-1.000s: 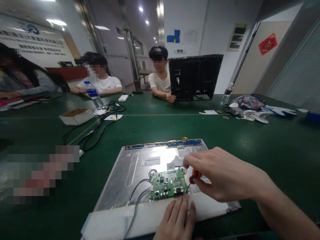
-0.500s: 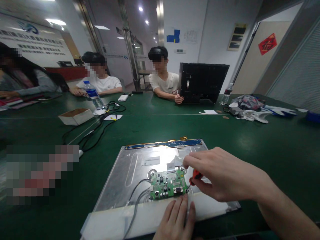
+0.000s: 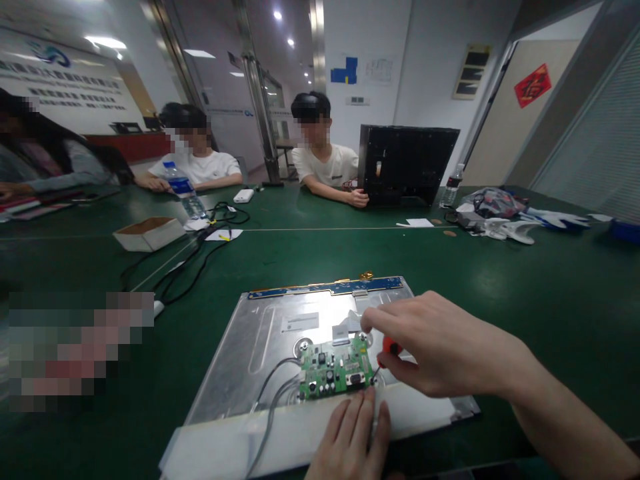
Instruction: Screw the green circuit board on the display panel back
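Note:
A green circuit board [image 3: 333,367] lies on the silver metal back of a flat display panel [image 3: 235,360]. In my right hand [image 3: 440,347] is a screwdriver [image 3: 391,348] with a red handle, its thin shaft slanting down to the board's lower right corner. My left hand [image 3: 350,433] rests with fingers stretched out at the board's lower edge, on the white strip [image 3: 225,437] across the panel. Grey cables [image 3: 273,407] run from the board's left side. A flat ribbon connector [image 3: 341,333] meets its top edge.
Across the green table [image 3: 280,253] a person [image 3: 325,160] holds a black monitor [image 3: 407,167]. An open box [image 3: 149,235], black cables [image 3: 200,257] and a water bottle [image 3: 185,190] stand at left. Gloves and a bag [image 3: 493,203] lie at right. Two more people sit at left.
My right hand has shifted very slightly, with the screwdriver staying at the board's lower right corner. My left hand stays in place. The whole view has moved a little.

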Tool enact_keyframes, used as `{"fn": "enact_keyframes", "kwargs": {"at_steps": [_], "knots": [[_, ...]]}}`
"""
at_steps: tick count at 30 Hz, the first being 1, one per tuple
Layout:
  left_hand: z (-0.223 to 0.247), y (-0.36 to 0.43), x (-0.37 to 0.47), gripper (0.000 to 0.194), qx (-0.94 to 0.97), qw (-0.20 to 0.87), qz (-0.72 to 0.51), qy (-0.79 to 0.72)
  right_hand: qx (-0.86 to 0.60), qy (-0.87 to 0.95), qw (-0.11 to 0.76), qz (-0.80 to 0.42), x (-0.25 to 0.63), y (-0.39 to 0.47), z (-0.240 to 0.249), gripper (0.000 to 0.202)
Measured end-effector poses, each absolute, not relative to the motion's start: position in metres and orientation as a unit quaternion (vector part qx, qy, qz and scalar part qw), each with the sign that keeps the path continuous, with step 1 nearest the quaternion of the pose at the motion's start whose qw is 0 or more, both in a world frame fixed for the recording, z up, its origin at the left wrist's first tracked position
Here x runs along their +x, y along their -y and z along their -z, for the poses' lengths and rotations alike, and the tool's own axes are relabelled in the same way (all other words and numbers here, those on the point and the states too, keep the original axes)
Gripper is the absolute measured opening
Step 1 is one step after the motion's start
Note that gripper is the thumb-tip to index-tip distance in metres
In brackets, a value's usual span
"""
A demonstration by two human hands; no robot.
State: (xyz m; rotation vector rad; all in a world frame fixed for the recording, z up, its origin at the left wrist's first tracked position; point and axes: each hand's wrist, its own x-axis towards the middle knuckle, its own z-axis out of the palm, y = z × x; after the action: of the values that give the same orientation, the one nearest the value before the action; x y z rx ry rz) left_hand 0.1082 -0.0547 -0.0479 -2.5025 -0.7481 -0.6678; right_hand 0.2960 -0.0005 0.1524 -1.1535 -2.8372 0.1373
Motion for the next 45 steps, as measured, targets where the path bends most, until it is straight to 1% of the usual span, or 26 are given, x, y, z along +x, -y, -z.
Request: {"fn": "enact_keyframes", "kwargs": {"at_steps": [3, 6, 7, 9, 12, 13, 16, 19, 24, 28, 32, 34, 36, 37, 40, 43, 45], "knots": [[0.0503, 0.0547, 0.1076, 0.055, -0.908, 0.221, 0.232, 0.27, -0.376, 0.924, 0.037, -0.055, 0.2961, 0.0016, -0.1539, 0.023], [0.0505, 0.0545, 0.108, 0.052, -0.905, 0.225, 0.238, 0.271, -0.421, 0.907, 0.023, -0.015, 0.2924, 0.0019, -0.1512, 0.035], [0.0498, 0.0543, 0.1084, 0.051, -0.904, 0.225, 0.241, 0.272, -0.428, 0.904, 0.016, -0.005, 0.2911, 0.0019, -0.1502, 0.037], [0.0475, 0.054, 0.1092, 0.051, -0.901, 0.223, 0.252, 0.272, -0.426, 0.905, 0.009, 0.0, 0.2899, 0.0023, -0.1491, 0.031], [0.0447, 0.0536, 0.1103, 0.051, -0.899, 0.221, 0.265, 0.27, -0.405, 0.914, 0.019, -0.01, 0.2915, 0.0037, -0.1509, 0.011], [0.0444, 0.0535, 0.1105, 0.051, -0.899, 0.221, 0.265, 0.269, -0.398, 0.917, 0.024, -0.017, 0.2924, 0.0041, -0.152, 0.01], [0.0451, 0.0535, 0.1107, 0.051, -0.9, 0.22, 0.259, 0.272, -0.399, 0.916, 0.024, -0.023, 0.2933, 0.0043, -0.1536, 0.017], [0.0464, 0.0542, 0.11, 0.051, -0.902, 0.221, 0.254, 0.272, -0.421, 0.907, 0.006, -0.003, 0.2914, 0.0026, -0.1521, 0.024], [0.0479, 0.0556, 0.1074, 0.052, -0.906, 0.221, 0.237, 0.271, -0.391, 0.92, 0.017, -0.008, 0.2934, 0.0022, -0.151, 0.011], [0.048, 0.0552, 0.1075, 0.053, -0.908, 0.219, 0.233, 0.271, -0.367, 0.929, 0.032, -0.039, 0.2957, 0.0039, -0.152, 0.019], [0.0496, 0.0546, 0.1079, 0.051, -0.904, 0.223, 0.245, 0.27, -0.413, 0.911, 0.013, 0.002, 0.2918, 0.0021, -0.1502, 0.027], [0.0514, 0.0549, 0.1074, 0.052, -0.905, 0.224, 0.239, 0.271, -0.414, 0.91, 0.009, 0.018, 0.291, 0.0013, -0.1501, 0.021], [0.0531, 0.0554, 0.1069, 0.053, -0.908, 0.223, 0.228, 0.271, -0.391, 0.92, 0.018, 0.004, 0.292, 0.0015, -0.1513, 0.009], [0.0537, 0.0557, 0.1069, 0.052, -0.909, 0.222, 0.225, 0.273, -0.376, 0.926, 0.023, -0.009, 0.2927, 0.0019, -0.152, 0.006], [0.0538, 0.0561, 0.1073, 0.051, -0.906, 0.222, 0.231, 0.277, -0.365, 0.93, 0.033, -0.031, 0.2928, 0.0028, -0.1531, 0.016], [0.0518, 0.0558, 0.1076, 0.052, -0.905, 0.224, 0.234, 0.275, -0.398, 0.917, 0.019, -0.022, 0.2895, 0.0018, -0.1513, 0.027], [0.05, 0.0553, 0.1074, 0.051, -0.906, 0.225, 0.232, 0.272, -0.414, 0.91, 0.003, -0.004, 0.2881, 0.001, -0.1499, 0.027]]}}
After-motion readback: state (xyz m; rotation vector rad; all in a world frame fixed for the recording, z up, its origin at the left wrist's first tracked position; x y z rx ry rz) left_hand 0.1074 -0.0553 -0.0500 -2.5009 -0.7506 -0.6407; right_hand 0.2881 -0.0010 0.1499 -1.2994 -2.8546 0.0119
